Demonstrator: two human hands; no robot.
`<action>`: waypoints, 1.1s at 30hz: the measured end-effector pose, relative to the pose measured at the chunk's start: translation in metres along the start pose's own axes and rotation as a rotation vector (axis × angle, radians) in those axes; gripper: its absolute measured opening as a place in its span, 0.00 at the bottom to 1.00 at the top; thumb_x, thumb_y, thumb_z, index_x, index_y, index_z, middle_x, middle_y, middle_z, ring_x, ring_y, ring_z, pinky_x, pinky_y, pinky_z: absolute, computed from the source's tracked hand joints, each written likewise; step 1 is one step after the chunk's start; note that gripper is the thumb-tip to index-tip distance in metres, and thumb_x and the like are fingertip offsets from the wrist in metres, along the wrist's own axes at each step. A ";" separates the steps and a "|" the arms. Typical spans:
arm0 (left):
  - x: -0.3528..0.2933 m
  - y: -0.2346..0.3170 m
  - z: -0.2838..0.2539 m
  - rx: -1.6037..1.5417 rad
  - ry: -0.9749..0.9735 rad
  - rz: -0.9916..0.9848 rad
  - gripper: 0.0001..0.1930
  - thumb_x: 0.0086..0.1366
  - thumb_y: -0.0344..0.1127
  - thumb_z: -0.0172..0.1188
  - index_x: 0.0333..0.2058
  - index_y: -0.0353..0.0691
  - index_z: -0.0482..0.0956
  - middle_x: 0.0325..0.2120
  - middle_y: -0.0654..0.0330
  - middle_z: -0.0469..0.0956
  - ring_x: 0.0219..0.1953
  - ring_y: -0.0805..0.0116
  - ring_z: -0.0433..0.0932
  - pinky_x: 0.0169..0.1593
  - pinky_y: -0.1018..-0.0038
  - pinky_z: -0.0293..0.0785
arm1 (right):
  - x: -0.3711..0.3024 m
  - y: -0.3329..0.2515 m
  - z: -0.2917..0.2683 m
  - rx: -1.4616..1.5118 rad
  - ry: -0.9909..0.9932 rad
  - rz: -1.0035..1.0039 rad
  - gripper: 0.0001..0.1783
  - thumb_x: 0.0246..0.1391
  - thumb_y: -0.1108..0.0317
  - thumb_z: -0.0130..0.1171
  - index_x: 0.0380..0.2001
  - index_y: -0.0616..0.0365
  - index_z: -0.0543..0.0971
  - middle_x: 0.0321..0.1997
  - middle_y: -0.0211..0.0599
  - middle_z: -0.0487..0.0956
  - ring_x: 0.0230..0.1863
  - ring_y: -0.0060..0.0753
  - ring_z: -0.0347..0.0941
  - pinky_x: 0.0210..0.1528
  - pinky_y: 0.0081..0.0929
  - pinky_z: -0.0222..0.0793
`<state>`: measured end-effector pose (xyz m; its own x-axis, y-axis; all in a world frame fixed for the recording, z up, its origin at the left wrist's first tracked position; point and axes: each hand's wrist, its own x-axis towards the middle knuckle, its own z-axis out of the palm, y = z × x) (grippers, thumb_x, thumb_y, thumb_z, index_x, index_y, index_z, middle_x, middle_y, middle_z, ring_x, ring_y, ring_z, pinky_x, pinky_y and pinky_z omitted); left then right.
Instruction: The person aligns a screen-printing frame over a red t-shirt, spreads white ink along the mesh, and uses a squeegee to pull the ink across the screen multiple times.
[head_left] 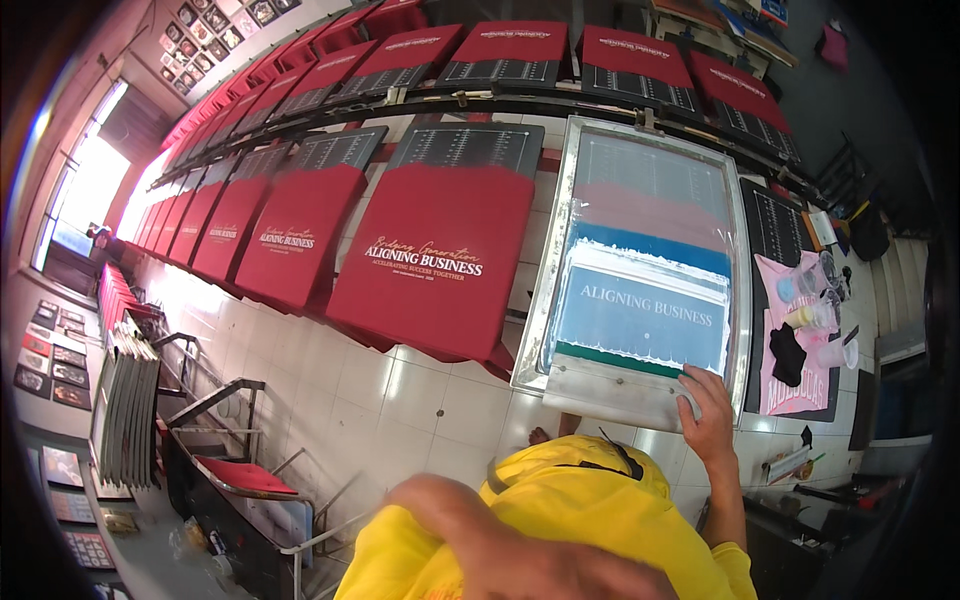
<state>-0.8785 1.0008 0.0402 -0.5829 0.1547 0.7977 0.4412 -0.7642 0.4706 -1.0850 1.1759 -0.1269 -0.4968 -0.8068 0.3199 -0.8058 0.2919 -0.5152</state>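
My right hand (708, 412) is curled around the right end of a squeegee (620, 394), a pale metal bar with a green blade. The squeegee rests across the near end of a screen printing frame (741, 270). White ink (640, 253) edges the blue stencil area (640, 310), which carries pale lettering. Through the mesh, a red shirt on a dark board shows faintly. My left hand (560, 570) is close to the camera in front of my yellow shirt (640, 510), its fingers blurred and cut off by the lower edge.
Left of the frame, a printed red shirt (430, 255) covers a board, in a long row of others. Another row runs behind a dark rail (470, 100). A pink shirt with cups and a black cloth (787, 355) lies at right. A metal-framed chair (245, 475) stands lower left.
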 end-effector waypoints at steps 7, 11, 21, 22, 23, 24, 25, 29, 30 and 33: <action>-0.049 0.003 -0.051 -0.050 0.873 -0.425 0.32 0.75 0.54 0.32 0.52 0.29 0.73 0.53 0.44 0.72 0.53 0.52 0.74 0.55 0.59 0.69 | -0.009 0.006 0.005 0.029 0.031 0.054 0.16 0.49 0.75 0.60 0.43 0.65 0.79 0.51 0.47 0.78 0.53 0.52 0.72 0.55 0.40 0.69; -0.044 0.000 -0.059 0.070 0.920 -0.528 0.28 0.75 0.51 0.36 0.51 0.29 0.74 0.53 0.48 0.73 0.54 0.56 0.74 0.55 0.63 0.70 | 0.000 0.014 0.004 -0.005 -0.032 0.034 0.15 0.50 0.72 0.61 0.43 0.63 0.80 0.51 0.45 0.78 0.52 0.49 0.73 0.55 0.39 0.69; 0.010 -0.012 -0.014 0.889 0.393 -0.473 0.23 0.71 0.46 0.48 0.34 0.27 0.79 0.29 0.43 0.79 0.32 0.52 0.80 0.38 0.63 0.77 | 0.309 -0.071 -0.003 -0.636 -0.196 -0.770 0.12 0.47 0.64 0.60 0.37 0.51 0.83 0.40 0.39 0.83 0.40 0.46 0.79 0.36 0.45 0.73; 0.020 -0.008 -0.010 0.905 0.322 -0.541 0.25 0.72 0.48 0.47 0.34 0.28 0.79 0.31 0.44 0.80 0.34 0.52 0.80 0.40 0.63 0.77 | 0.326 -0.092 -0.008 -0.634 -0.171 -0.737 0.12 0.48 0.63 0.60 0.37 0.50 0.84 0.41 0.38 0.83 0.41 0.45 0.79 0.36 0.46 0.73; 0.025 -0.008 -0.008 0.927 0.257 -0.602 0.27 0.73 0.51 0.46 0.34 0.28 0.80 0.32 0.44 0.80 0.36 0.52 0.80 0.41 0.63 0.76 | 0.330 -0.103 -0.008 -0.614 -0.147 -0.637 0.13 0.48 0.63 0.60 0.38 0.50 0.84 0.41 0.37 0.83 0.42 0.45 0.79 0.37 0.46 0.72; 0.002 -0.005 -0.010 0.934 0.297 -0.702 0.23 0.69 0.50 0.53 0.30 0.33 0.81 0.29 0.50 0.80 0.33 0.58 0.79 0.39 0.65 0.77 | 0.346 -0.121 -0.004 -0.579 -0.113 -0.590 0.13 0.49 0.62 0.59 0.39 0.49 0.84 0.42 0.37 0.83 0.43 0.45 0.78 0.38 0.47 0.72; -0.042 0.008 -0.009 0.963 0.370 -0.801 0.19 0.66 0.49 0.59 0.26 0.37 0.81 0.27 0.55 0.80 0.30 0.63 0.78 0.36 0.68 0.77 | 0.358 -0.137 -0.001 -0.535 -0.077 -0.563 0.13 0.50 0.62 0.59 0.39 0.49 0.84 0.43 0.36 0.83 0.44 0.45 0.78 0.39 0.48 0.71; -0.026 0.003 -0.047 1.165 0.354 -0.531 0.18 0.66 0.45 0.57 0.27 0.35 0.79 0.24 0.53 0.79 0.28 0.61 0.79 0.35 0.67 0.78 | 0.366 -0.215 -0.024 -0.593 0.007 -0.393 0.14 0.53 0.60 0.58 0.42 0.47 0.85 0.46 0.34 0.83 0.49 0.43 0.76 0.41 0.52 0.68; -0.024 0.003 -0.045 1.117 0.349 -0.538 0.18 0.68 0.44 0.55 0.28 0.32 0.78 0.24 0.50 0.79 0.29 0.59 0.79 0.35 0.66 0.78 | 0.356 -0.213 -0.022 -0.594 -0.017 -0.329 0.14 0.54 0.60 0.58 0.43 0.46 0.85 0.47 0.33 0.83 0.50 0.43 0.76 0.42 0.53 0.68; -0.032 -0.010 -0.032 0.902 0.392 -0.521 0.19 0.70 0.42 0.51 0.31 0.28 0.76 0.24 0.44 0.79 0.29 0.54 0.80 0.36 0.64 0.78 | 0.342 -0.219 -0.016 -0.541 -0.063 -0.457 0.13 0.54 0.58 0.57 0.39 0.46 0.86 0.44 0.31 0.84 0.47 0.40 0.77 0.42 0.47 0.67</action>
<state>-0.8854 0.9835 -0.0022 -0.9463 -0.0057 0.3233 0.3212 0.0965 0.9421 -1.0838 0.8447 0.1082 -0.0649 -0.9326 0.3550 -0.9842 0.1185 0.1314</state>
